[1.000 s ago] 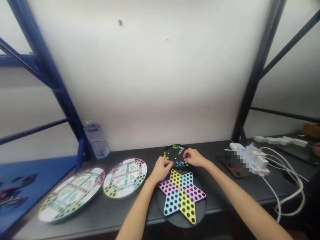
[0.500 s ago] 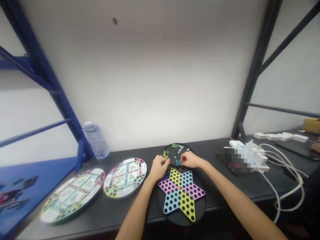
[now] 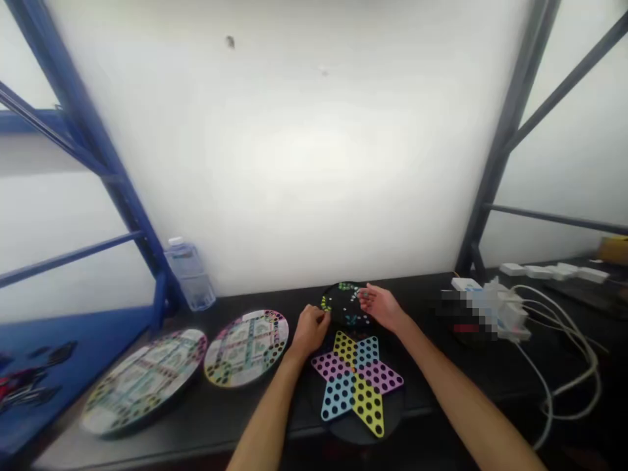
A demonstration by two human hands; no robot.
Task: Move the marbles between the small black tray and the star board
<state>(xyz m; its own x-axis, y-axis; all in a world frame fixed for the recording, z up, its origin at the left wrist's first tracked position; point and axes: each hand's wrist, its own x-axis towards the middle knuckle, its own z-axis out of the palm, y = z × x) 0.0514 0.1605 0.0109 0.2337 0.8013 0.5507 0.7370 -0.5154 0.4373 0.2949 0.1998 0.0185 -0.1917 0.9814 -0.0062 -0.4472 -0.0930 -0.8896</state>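
Note:
A round black tray [image 3: 338,302] holding small coloured beads sits at the back of the dark shelf. In front of it lies a round black board with a star of yellow, blue and pink fields full of holes [image 3: 356,383]. My left hand [image 3: 311,329] rests at the tray's near-left rim, fingers curled together as in a pinch; what they hold is too small to make out. My right hand [image 3: 381,306] hovers at the tray's right side, palm turned up and fingers loosely apart, with a small bead-like speck near the fingertips.
Two round pastel game boards [image 3: 246,347] [image 3: 143,379] lie to the left. A plastic water bottle [image 3: 190,275] stands by the blue rack post [image 3: 120,190]. White power strips and cables [image 3: 549,314] lie at right. A wall rises close behind.
My right hand has lifted off the tray and turned palm up at its right side. My left hand stays at the tray's near-left rim.

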